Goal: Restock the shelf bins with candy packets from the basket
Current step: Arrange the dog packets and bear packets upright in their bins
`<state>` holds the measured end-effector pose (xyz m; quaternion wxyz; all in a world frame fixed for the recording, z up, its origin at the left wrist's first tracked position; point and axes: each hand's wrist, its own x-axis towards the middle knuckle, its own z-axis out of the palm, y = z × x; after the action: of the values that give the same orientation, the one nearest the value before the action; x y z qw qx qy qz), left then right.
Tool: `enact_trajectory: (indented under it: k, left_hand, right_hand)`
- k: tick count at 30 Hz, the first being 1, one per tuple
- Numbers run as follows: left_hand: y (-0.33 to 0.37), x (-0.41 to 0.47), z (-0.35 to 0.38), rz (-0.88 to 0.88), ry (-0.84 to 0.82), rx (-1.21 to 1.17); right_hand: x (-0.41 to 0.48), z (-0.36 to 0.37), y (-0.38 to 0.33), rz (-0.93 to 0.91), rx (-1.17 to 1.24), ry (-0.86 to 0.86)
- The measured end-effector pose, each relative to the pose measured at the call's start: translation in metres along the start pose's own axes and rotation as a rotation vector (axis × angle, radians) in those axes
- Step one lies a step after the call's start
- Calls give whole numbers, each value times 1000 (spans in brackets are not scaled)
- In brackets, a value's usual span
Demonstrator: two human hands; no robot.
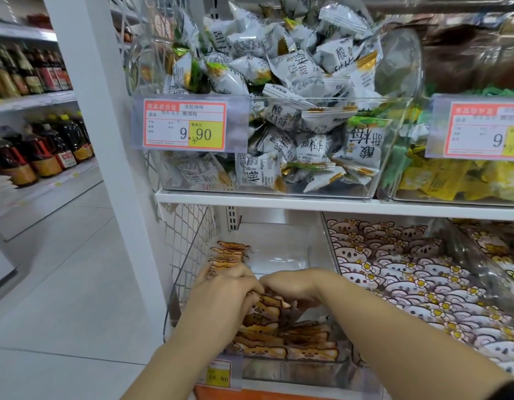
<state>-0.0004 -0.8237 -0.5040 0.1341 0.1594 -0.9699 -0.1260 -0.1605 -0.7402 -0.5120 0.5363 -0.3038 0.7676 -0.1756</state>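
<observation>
Head view shows the left hand (225, 295) and right hand (290, 285) meeting over the clear bin (293, 368), both curled around a bunch of orange candy packets (266, 310) pinched between them. The bin's bare gap lies just behind, equally near either hand.

A white shelf board (279, 201) runs across the rack. On its left end stands a clear plum bin (307, 97), heaped with grey-white packets (281, 119). Just beside that, further right along the board, stands a second clear bin (408, 197) of yellow and green packets (440, 180). Below the board, on the lower level, a half-filled bin (279, 255) holds orange-brown packets (307, 342). Against its right side, a neighbouring bin (326, 241) holds rows of flower-printed packets (408, 269).
</observation>
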Motion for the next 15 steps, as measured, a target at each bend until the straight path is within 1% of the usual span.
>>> enact_trajectory:
  k: [2,6,10,13,15]
  left_hand:
    - [-1,-2,-2,-25,-23,9]
    - [0,-3,-7,-64,-54,-35]
    - [-3,-8,-11,-67,-47,-146]
    - [-10,-9,-14,-95,-50,-224]
    - [-12,-8,-15,-97,-93,-228]
  right_hand:
    - [2,-2,-1,-10,23,-7]
    - [7,-2,3,-27,36,75]
    - [-8,-10,6,-74,42,178]
    - [-23,-16,5,-59,8,91]
    - [-29,-15,3,-38,-29,36]
